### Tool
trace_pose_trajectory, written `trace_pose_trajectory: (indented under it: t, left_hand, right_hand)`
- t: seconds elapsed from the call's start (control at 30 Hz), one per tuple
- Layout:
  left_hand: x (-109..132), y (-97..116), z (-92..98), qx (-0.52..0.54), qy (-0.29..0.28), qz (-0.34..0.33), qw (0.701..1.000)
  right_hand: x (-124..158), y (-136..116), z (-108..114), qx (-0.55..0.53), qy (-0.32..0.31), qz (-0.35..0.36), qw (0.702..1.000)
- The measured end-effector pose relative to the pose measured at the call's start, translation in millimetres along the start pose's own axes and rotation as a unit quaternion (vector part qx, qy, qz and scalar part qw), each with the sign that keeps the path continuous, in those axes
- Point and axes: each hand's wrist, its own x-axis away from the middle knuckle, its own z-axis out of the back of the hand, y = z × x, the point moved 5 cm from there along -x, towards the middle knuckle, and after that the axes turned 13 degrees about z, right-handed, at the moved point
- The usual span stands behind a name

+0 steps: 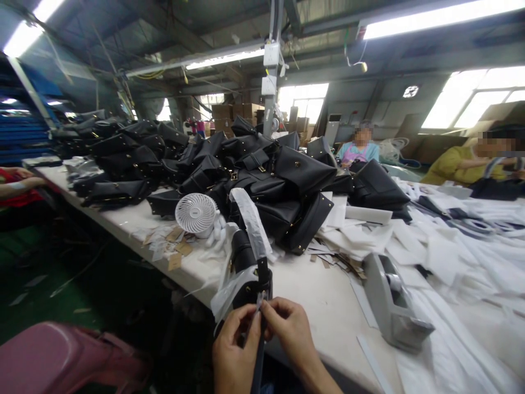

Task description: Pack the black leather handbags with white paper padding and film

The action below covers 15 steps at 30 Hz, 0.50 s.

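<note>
Head view: your left hand (pixel 235 345) and right hand (pixel 291 328) meet at the near edge, thumb and fingers of each pinched together on a dark strap (pixel 260 358) where a small translucent piece (pixel 261 299) shows. Which layer each fingertip presses is too small to tell. The strap runs down between your hands toward your lap.

Just beyond them, a black bag (pixel 241 253) sits at the edge of the desk (pixel 303 287), with white wrapping (pixel 250 219) around its raised handle and a loose, thin sheet at its side. To its left stands a white fan (pixel 196 214), near scattered brown card pieces (pixel 184 249). To your right is a grey tape dispenser (pixel 389 306), beside heaped white sheets (pixel 369 235). Behind, a large pile of black bags (pixel 254 180) spreads across the desk.

A pink stool (pixel 45 355) stands at your lower left. Across the desk are a person in light blue (pixel 371 151) and another in yellow (pixel 447 166); a red-clothed person's arm (pixel 18 189) shows at far left. Strip lights (pixel 443 19) hang overhead, and bright windows (pixel 479 98) light the back wall.
</note>
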Motion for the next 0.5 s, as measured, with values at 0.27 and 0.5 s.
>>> trace_pose_trajectory:
  t: [0.27, 0.5]
  left_hand:
    - [4.6, 16.0, 3.5, -0.072, 0.043, -0.075, 0.994]
    - [22.4, 36.0, 7.0, -0.207, 0.036, -0.284, 0.935]
  right_hand:
    - [0.2, -3.4, 0.6, 0.026, 0.003, 0.036, 0.999]
    - [0.0, -0.6, -2.2, -0.038, 0.016, 0.015, 0.999]
